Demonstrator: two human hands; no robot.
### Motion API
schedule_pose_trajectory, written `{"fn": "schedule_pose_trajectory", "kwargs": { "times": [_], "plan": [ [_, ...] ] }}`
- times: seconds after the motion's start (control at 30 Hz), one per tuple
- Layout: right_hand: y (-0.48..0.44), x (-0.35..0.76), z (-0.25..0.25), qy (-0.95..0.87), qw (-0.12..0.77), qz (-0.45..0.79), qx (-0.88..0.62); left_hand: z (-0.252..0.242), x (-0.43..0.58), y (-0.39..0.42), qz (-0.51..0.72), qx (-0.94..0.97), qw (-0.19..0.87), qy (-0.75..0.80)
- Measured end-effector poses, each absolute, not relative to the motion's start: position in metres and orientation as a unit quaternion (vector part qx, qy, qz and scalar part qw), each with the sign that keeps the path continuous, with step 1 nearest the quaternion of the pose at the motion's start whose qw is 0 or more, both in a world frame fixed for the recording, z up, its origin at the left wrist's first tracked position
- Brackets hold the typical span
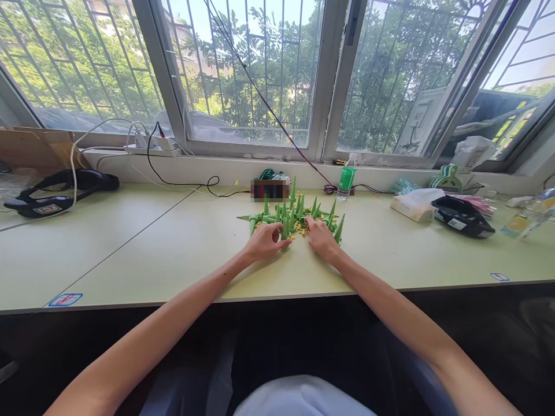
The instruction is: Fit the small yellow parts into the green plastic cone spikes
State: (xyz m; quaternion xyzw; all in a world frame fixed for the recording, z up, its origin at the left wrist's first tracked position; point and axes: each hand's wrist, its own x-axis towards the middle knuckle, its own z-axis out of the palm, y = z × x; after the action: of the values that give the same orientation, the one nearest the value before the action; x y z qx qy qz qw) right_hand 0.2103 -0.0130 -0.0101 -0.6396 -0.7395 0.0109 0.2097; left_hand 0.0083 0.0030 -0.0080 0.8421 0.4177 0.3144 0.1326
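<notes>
A pile of green pointed cones point(293, 190) lies on the table in front of me, some upright and some on their sides. Small yellow pieces point(300, 229) are scattered among them. At the near left of the pile is my left hand point(265, 241), its thumb stretched out and apart from its bent fingers, beside an upright green cone point(285, 230). My right hand point(321, 237) reaches into the pile's right side with curled fingers. Its fingertips are at a green cone and yellow pieces; what they grip is too small to make out.
Behind the pile stands a box with a blurred front point(269, 189). A green-labelled bottle point(346, 180) is at the back, with a tissue box point(411, 207) and black strapped headset point(462, 217) to the right. Another headset point(43, 202) and cables point(182, 185) lie left.
</notes>
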Motion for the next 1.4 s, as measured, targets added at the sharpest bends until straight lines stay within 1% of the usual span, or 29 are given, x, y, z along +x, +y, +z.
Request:
{"fn": "schedule_pose_trajectory", "kwargs": {
  "times": [0.6, 0.73, 1.0, 1.1, 1.23, 1.4],
  "plan": [
    [-0.007, 0.211, -0.017, -0.748, 0.205, 0.019, -0.630, -0.007, 0.008, 0.003, 0.317, 0.843, 0.133, 0.414],
    [-0.005, 0.212, -0.020, -0.761, 0.231, 0.038, -0.605, -0.007, 0.009, 0.003, 0.315, 0.843, 0.131, 0.416],
    [-0.004, 0.207, -0.018, -0.808, 0.326, 0.079, -0.484, -0.009, 0.007, 0.004, 0.321, 0.838, 0.123, 0.423],
    [-0.002, 0.206, -0.018, -0.810, 0.349, 0.088, -0.463, -0.009, 0.006, 0.006, 0.327, 0.831, 0.116, 0.434],
    [0.000, 0.206, -0.020, -0.810, 0.362, 0.094, -0.452, -0.007, 0.006, 0.006, 0.333, 0.820, 0.116, 0.452],
    [0.001, 0.207, -0.021, -0.813, 0.355, 0.095, -0.451, -0.005, 0.007, 0.004, 0.344, 0.807, 0.124, 0.463]
  ]
}}
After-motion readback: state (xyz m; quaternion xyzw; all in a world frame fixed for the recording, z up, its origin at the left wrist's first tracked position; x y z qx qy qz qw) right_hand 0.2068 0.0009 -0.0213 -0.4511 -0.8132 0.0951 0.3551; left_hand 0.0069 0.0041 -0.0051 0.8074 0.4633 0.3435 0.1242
